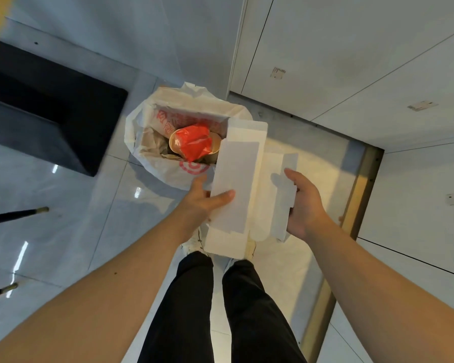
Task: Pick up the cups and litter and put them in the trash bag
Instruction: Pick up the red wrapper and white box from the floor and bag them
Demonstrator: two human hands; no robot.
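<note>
A flattened white cardboard box (243, 179) is held level above the floor by both hands. My left hand (205, 203) grips its left panel, thumb on top. My right hand (303, 203) holds its right flap from the side. Just beyond the box's far end stands the open white trash bag (147, 142) with red print. Inside the bag lie a paper cup (174, 145) and a crumpled red wrapper (194, 141), along with brown paper.
A black square stool or box (45, 111) stands to the left of the bag. Two thin black legs (13, 216) stick in from the left edge. White cabinet doors (351, 61) run along the right, with a metal floor strip (357, 203). My legs and shoes are below the box.
</note>
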